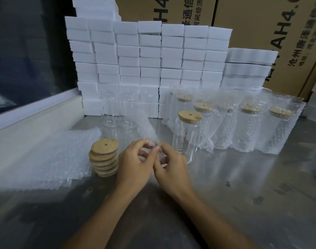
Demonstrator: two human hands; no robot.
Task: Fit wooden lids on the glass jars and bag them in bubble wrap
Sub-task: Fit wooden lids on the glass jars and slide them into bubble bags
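A: Landmark: the lidded bare jar (187, 135), mid-counter. Working left to right. What lies far left of it?

B: Flat pile of bubble wrap bags (46, 159) on the counter (243, 194). Just right of the pile, a stack of wooden lids (104, 157), top one showing a straw hole. Behind that stack, two unlidded glass jars (117, 123), upright, in front of the wall of white foam boxes (150, 60).

A: Hands?

B: Both just left of the landmark jar, low and in front. Left hand (135, 166) and right hand (169, 169) meet at one bubble wrap bag (146, 128); the fingers (150, 146) of each pinch its lower edge, fingertips close together. The bag rises blurred up and back from the pinch. Whether its mouth is parted yet, cannot tell.

A: Step in hand?

B: Judging by that: opening a bag for the landmark jar, which carries its lid but no wrap.

A: Right of the landmark?

B: A row of bagged jars (248, 126), lids on, standing upright, reaching to the counter's right end. Cardboard cartons (261, 24) behind.

A: Next move calls for?

B: Likely rubbing the two layers apart, spreading the mouth, then one hand freeing to take the jar just beside it and slide it in. Thin film, so the layers may cling.
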